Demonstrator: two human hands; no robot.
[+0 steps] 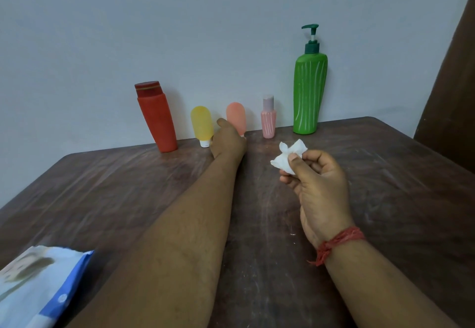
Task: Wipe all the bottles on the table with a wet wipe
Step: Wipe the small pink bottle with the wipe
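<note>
A dark wooden table (102, 186) fills the lower view, its far edge running against a pale wall (180, 19). The wide middle of the table, from the bottles toward the near edge, lies bare except for the two forearms crossing it.

Five bottles stand in a row along the far edge. Toward the far right corner the green pump bottle (309, 93) stands upright, long axis vertical, its spout pointing left. At the row's left end the red bottle (157, 119) stands with its cap up, leaning left at the top. Right of it the yellow tube (202, 124) stands on its white cap, rounded end up. The orange tube (236, 118) stands likewise, its base hidden behind the left hand (227, 140). Between it and the green bottle the small pink bottle (268, 119) stands upright, cap up.

A wet-wipe pack (38, 286) lies at the near left corner, partly out of view.

The left hand reaches to the foot of the orange tube; whether its fingers grip the tube I cannot tell. The right hand (318, 186), above mid-table, pinches a crumpled white wet wipe (288, 156) between thumb and fingers. A red thread (339, 241) circles its wrist.
</note>
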